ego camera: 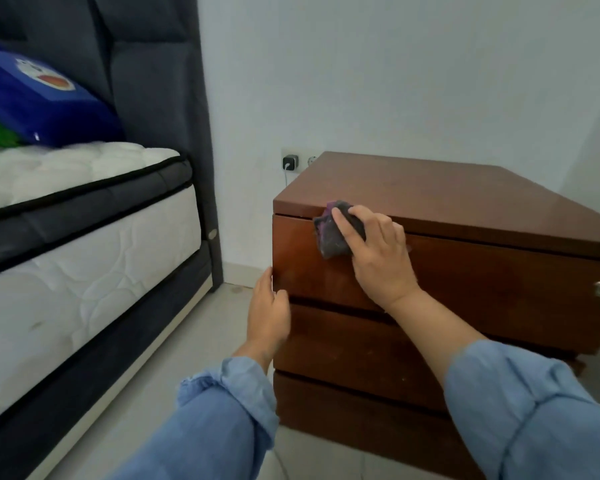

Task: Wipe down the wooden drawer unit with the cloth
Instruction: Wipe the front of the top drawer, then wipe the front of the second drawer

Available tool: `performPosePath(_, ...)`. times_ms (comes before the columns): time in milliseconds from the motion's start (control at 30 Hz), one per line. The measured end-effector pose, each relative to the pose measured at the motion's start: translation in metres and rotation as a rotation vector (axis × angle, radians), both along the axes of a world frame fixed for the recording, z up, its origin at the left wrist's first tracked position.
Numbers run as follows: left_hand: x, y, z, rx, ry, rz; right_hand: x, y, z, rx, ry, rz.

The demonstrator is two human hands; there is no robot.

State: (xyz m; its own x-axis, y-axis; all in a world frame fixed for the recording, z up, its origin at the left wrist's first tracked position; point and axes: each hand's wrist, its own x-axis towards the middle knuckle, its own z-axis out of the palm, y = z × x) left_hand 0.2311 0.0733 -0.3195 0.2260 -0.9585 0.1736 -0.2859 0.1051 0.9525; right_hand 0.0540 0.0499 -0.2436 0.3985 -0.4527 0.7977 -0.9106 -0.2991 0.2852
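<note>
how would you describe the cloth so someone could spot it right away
Find the brown wooden drawer unit against the white wall. On its top drawer front, near the upper left corner, the right hand presses the cloth: a crumpled dark grey wad with purple patches.

The drawer unit stands on the floor, right of the bed; the wall socket sits behind it; the right hand presses the cloth on the top drawer front; the left hand rests at the unit's left edge.
</note>
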Motion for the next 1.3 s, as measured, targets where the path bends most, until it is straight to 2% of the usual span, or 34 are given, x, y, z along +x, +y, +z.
performPosePath(167, 0.003, -0.001, -0.032, 0.001, 0.203, -0.002, 0.037, -0.019, -0.008, -0.057, 0.128, -0.033)
performPosePath(367, 0.000, -0.020, -0.061, -0.071, 0.234, 0.136, 0.060, -0.031, -0.017, -0.092, 0.188, -0.014)
performPosePath(500, -0.005, -0.015, -0.074, -0.038, 0.272, 0.169, 0.070, -0.036, -0.031, -0.022, 0.420, 0.050)
performPosePath(667, 0.004, -0.010, -0.082, 0.017, 0.270, 0.110, 0.077, -0.036, -0.052, 0.073, 0.389, 0.081)
performPosePath(800, 0.010, -0.003, -0.079, 0.039, 0.211, 0.068, 0.067, -0.020, -0.081, 0.222, 0.488, 0.168)
performPosePath(967, 0.009, -0.002, -0.079, 0.081, 0.094, 0.043, 0.034, 0.016, -0.120, 0.382, 0.271, 0.076)
performPosePath(1133, -0.003, 0.004, -0.070, 0.033, -0.068, 0.090, -0.038, 0.055, -0.131, 0.485, 0.178, -0.007)
performPosePath(1233, -0.009, -0.002, -0.067, 0.042, -0.043, 0.141, -0.087, 0.074, -0.128, 0.534, -0.063, -0.110)
performPosePath(1300, -0.014, -0.007, -0.069, 0.023, -0.063, 0.185, -0.117, 0.083, -0.124, 0.536, -0.336, -0.174)
